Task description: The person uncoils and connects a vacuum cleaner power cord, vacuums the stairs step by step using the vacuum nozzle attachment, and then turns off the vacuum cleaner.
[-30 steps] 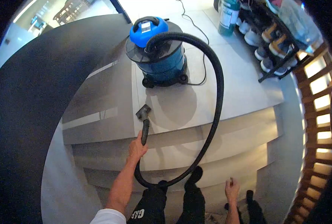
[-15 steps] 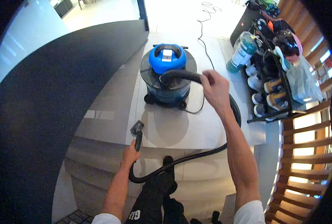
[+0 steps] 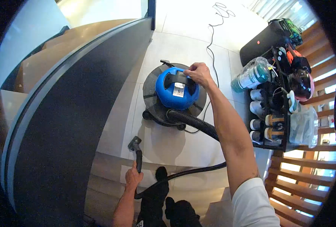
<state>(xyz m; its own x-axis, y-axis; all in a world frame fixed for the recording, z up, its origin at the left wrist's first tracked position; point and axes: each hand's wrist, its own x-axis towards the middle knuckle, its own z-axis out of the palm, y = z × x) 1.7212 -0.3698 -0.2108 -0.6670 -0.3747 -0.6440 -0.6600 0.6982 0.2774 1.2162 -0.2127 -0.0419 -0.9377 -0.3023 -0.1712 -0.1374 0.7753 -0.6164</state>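
My left hand (image 3: 133, 176) is wrapped round the black end of the vacuum hose (image 3: 139, 160), just below its small grey floor nozzle (image 3: 135, 143), which rests near the landing's edge. The vacuum cleaner (image 3: 177, 94) stands on the landing, with a blue top, a black carrying handle and a white label. My right hand (image 3: 199, 73) is at the upper right of the blue top, its fingers bent together beside the handle; what they pinch, if anything, is hidden. The ribbed hose leaves the vacuum's front and passes beneath my right forearm.
A shoe rack (image 3: 285, 145) with several shoes stands at the right, with a green cylinder in clear plastic (image 3: 253, 76) beside it. Wooden slats (image 3: 308, 163) line the right side. A dark curved wall (image 3: 69, 125) fills the left. A thin cable (image 3: 212, 38) runs behind the vacuum. Steps descend below.
My right hand came up from low on the right, held the hose, then let it go and moved to the vacuum's top. My left hand kept the hose end. The view moved closer to the vacuum.
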